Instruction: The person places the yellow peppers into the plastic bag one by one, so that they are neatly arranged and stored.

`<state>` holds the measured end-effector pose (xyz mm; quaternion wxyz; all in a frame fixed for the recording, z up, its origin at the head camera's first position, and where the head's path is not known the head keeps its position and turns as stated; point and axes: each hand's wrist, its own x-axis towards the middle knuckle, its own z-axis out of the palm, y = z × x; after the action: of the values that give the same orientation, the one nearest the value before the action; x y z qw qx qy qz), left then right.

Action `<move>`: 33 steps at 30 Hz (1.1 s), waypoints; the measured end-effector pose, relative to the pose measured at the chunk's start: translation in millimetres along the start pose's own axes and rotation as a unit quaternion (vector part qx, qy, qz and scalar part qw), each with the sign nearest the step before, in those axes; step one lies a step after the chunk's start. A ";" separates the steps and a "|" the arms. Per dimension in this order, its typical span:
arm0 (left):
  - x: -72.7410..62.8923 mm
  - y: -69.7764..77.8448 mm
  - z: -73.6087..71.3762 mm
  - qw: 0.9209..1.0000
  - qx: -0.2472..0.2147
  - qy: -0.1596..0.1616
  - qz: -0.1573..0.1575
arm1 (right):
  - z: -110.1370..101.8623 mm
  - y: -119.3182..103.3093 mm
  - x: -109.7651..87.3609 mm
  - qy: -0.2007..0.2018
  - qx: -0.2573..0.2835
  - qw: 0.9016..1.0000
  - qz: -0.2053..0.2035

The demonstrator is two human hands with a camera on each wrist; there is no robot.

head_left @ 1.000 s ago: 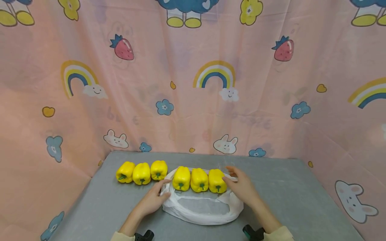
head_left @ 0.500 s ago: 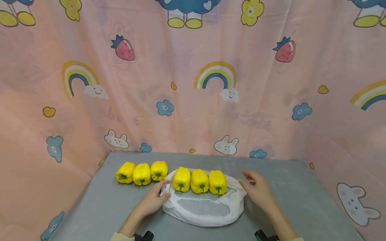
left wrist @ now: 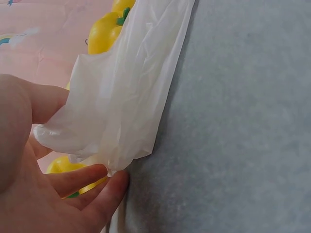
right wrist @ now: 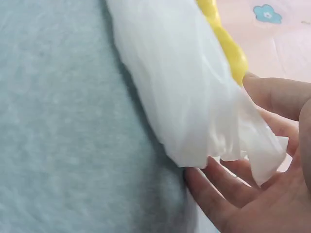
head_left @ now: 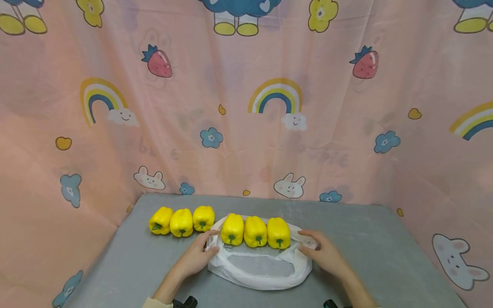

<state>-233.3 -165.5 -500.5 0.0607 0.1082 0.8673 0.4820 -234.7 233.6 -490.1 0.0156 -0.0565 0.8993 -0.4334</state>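
Observation:
A white plastic bag (head_left: 262,282) lies with its mouth spread wide on the grey table. Inside its opening, three yellow bell peppers (head_left: 255,232) sit in a row, green stems toward me. My left hand (head_left: 195,253) holds the bag's left rim, thumb inside and fingers outside, as the white film (left wrist: 126,92) between them in the left wrist view shows. At the right rim my right hand (head_left: 326,253) holds the bag the same way; its thumb (right wrist: 277,94) is over the film and the other fingers are against the outside. Parts of the fingers are hidden by the bag.
Left of the bag, three more yellow bell peppers (head_left: 181,223) stand close together on the grey tabletop (head_left: 127,265). A pink patterned curtain (head_left: 231,162) hangs behind the table and along both sides.
My right hand has moved from the rightmost pepper out past the bag's right side, then back onto the right rim. My left hand stays in place.

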 end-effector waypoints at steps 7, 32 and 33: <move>0.4 0.8 1.2 1.000 0.004 0.008 0.003 | 3.0 3.4 -0.8 -0.005 0.003 1.000 0.007; -5.6 20.0 -13.7 0.998 0.045 0.037 0.001 | 3.1 3.2 1.3 -0.007 0.002 1.000 -0.006; -5.4 21.9 -14.8 0.998 0.045 0.041 -0.003 | 2.9 2.4 1.2 -0.007 0.004 1.000 -0.003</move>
<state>-228.4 -167.7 -474.1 0.0215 0.0881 0.8903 0.4462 -235.8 232.6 -493.7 0.0208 -0.0627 0.8970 -0.4370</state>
